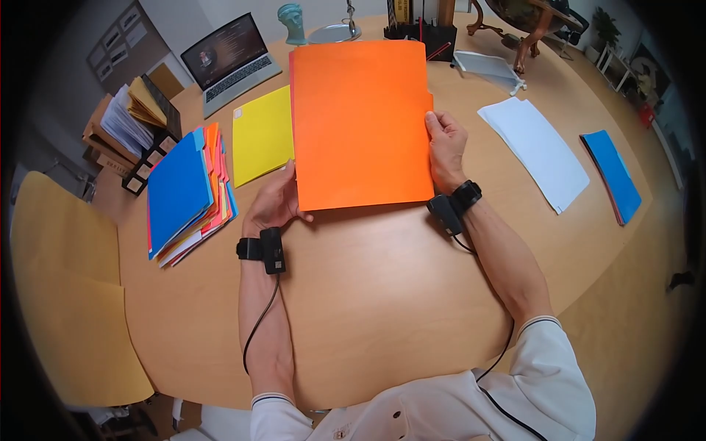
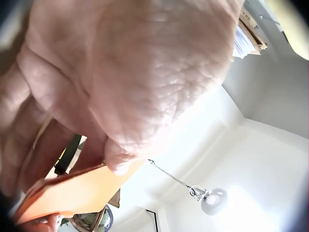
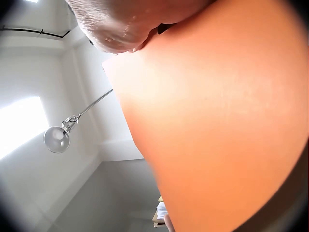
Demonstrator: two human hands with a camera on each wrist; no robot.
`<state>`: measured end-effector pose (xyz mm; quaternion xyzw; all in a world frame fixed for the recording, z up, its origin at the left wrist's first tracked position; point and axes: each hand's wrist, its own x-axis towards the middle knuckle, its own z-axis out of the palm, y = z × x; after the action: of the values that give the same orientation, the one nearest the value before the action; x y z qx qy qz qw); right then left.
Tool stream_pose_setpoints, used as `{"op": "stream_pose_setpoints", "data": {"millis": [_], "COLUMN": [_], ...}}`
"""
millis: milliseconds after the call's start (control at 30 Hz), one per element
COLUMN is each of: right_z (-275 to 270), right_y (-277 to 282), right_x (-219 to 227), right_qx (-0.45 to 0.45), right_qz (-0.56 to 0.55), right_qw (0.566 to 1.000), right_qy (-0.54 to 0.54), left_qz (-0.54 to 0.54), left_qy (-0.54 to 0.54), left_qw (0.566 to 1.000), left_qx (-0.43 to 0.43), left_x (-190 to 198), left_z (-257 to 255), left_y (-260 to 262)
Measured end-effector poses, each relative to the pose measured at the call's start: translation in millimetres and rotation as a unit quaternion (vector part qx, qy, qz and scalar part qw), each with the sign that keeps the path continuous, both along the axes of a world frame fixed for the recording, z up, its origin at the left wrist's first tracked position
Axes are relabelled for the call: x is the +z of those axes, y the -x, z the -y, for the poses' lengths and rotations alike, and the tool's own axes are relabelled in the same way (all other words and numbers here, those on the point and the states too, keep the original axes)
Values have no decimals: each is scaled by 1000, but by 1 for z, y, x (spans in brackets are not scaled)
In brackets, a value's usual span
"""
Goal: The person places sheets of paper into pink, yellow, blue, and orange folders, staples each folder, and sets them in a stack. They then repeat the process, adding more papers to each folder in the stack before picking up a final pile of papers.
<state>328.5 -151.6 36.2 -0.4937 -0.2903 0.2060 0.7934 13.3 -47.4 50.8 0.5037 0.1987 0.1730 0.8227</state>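
Observation:
An orange folder is held up above the table by both hands, with a pinkish edge showing along its left side. My left hand grips its lower left edge, the fingers partly hidden behind it. On the right edge, my right hand pinches the folder with the thumb on the front. In the left wrist view the palm fills the top, and the folder lies below it. The right wrist view shows the folder's broad face under the hand.
A yellow folder and a stack of coloured folders lie left, near a file rack and laptop. White papers and a blue folder lie right. Behind stand a bust and black organizer.

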Motion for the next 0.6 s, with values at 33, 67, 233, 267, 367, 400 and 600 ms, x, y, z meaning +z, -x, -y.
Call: {"op": "stream_pose_setpoints", "data": {"millis": [33,67,233,267,367,400,600], "right_z": [0,0,-5,-5,-5,-5,-5], "right_y": [0,0,-3,-4,-5,-4,-9], "right_x": [1,1,0,-1,2,3,7], "right_qx": [8,16,28,38,51,49,73], "right_qz": [-7,-14,-13,-16,-39,-39,-71], "right_qw": [1000,1000,999,998,996,996,991], "right_qy": [-7,-13,-39,-49,-64,-64,-85], "left_qz": [13,13,18,18,26,38,41], "left_qy": [12,13,3,3,8,20,22], "left_qw": [1000,1000,999,999,999,998,998], "left_qx": [15,12,48,44,47,48,52], "left_x": [2,5,11,10,10,10,13], "left_z": [3,6,10,10,12,12,14], "left_y": [-1,-2,-7,-8,-9,-9,-6]}}
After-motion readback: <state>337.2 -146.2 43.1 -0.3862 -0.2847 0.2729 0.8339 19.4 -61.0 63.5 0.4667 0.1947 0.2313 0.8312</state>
